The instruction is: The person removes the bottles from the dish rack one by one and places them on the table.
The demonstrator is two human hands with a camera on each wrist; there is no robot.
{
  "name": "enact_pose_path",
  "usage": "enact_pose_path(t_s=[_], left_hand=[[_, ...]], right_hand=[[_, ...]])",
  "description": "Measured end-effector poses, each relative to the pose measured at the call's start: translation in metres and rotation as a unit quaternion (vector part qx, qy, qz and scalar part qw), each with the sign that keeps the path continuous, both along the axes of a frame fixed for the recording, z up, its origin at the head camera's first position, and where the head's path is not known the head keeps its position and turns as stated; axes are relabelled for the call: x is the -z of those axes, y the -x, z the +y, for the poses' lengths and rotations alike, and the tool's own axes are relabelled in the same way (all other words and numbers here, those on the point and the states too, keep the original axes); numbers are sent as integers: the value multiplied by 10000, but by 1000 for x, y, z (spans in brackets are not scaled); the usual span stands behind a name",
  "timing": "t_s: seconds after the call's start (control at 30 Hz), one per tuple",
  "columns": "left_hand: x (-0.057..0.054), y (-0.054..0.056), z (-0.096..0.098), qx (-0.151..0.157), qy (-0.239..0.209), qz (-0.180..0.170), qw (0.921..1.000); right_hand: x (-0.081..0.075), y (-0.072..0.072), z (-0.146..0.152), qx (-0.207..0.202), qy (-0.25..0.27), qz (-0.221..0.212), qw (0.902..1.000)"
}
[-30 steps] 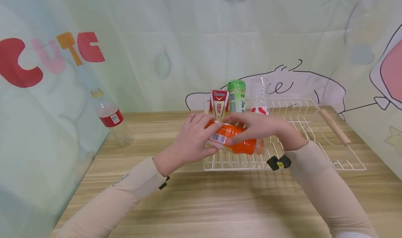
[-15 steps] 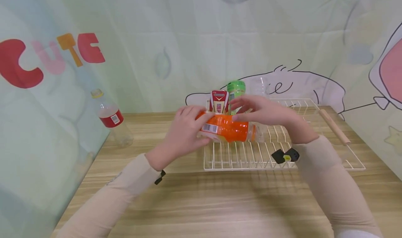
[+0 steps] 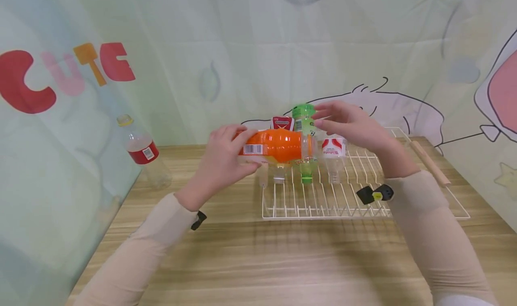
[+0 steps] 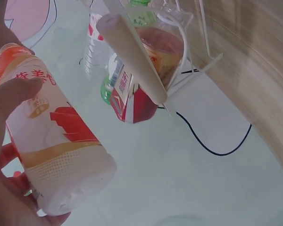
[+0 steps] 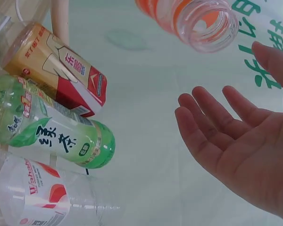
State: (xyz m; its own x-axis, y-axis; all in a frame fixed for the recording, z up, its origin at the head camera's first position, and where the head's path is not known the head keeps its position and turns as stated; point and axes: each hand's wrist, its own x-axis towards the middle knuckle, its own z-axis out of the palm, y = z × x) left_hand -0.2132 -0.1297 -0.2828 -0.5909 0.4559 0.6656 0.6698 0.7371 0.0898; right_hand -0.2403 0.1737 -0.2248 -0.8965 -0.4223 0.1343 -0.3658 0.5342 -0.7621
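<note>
My left hand (image 3: 226, 158) grips an orange-labelled drink bottle (image 3: 278, 145) round its base end. The bottle lies level in the air in front of the rack, its uncapped mouth pointing right. In the left wrist view, the thumb lies across the white and red side of that bottle (image 4: 61, 136). My right hand (image 3: 351, 124) holds nothing; in the right wrist view its fingers are spread and relaxed, apart from the bottle mouth. Neck-down in the white wire rack (image 3: 323, 217) stand a red and gold bottle (image 5: 56, 70), a green tea bottle (image 5: 52, 122) and a clear bottle (image 5: 37, 193).
A clear bottle with a red label and yellow cap (image 3: 143, 149) stands on the wooden table (image 3: 242, 261) at the left. The rack has wooden side handles, with the right handle (image 3: 430, 163) in plain sight. A printed curtain (image 3: 226, 72) hangs behind the table.
The left hand has lifted the orange bottle up and to the left, turning it level. My right hand has let go of it and drawn away up and to the right.
</note>
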Motion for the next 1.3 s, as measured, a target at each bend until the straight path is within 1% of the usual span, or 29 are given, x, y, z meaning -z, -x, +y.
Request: enact_pose_path(t_s=[0.1, 0.2, 0.3, 0.43, 0.57, 0.73, 0.93, 1.07, 1.3], left_hand=[[1, 5, -6, -51, -289, -14, 9996], [1, 9, -13, -125, -552, -93, 9984], [1, 12, -19, -226, -786, -283, 9962], [1, 17, -28, -467, -989, -535, 9926], [4, 23, -38, -687, -1194, -746, 9877], [8, 29, -49, -895, -1491, -1115, 9784], [14, 34, -62, -1185, -1623, -1584, 9667], [17, 38, -68, -1329, -1753, -1724, 9602], [23, 44, -74, -1395, -2295, -1813, 9460]], right_hand=[[1, 2, 4, 122, 96, 39, 9999], [2, 3, 8, 150, 147, 38, 9998], [2, 5, 11, 208, 149, -13, 9997], [4, 8, 14, 288, 117, -69, 9995], [6, 12, 17, 375, 117, -65, 9992], [9, 14, 21, 468, 228, -131, 9986], [13, 18, 24, 506, 445, -280, 9973], [16, 21, 26, 604, 490, -343, 9964], [25, 29, 29, 839, 357, -482, 9947]])
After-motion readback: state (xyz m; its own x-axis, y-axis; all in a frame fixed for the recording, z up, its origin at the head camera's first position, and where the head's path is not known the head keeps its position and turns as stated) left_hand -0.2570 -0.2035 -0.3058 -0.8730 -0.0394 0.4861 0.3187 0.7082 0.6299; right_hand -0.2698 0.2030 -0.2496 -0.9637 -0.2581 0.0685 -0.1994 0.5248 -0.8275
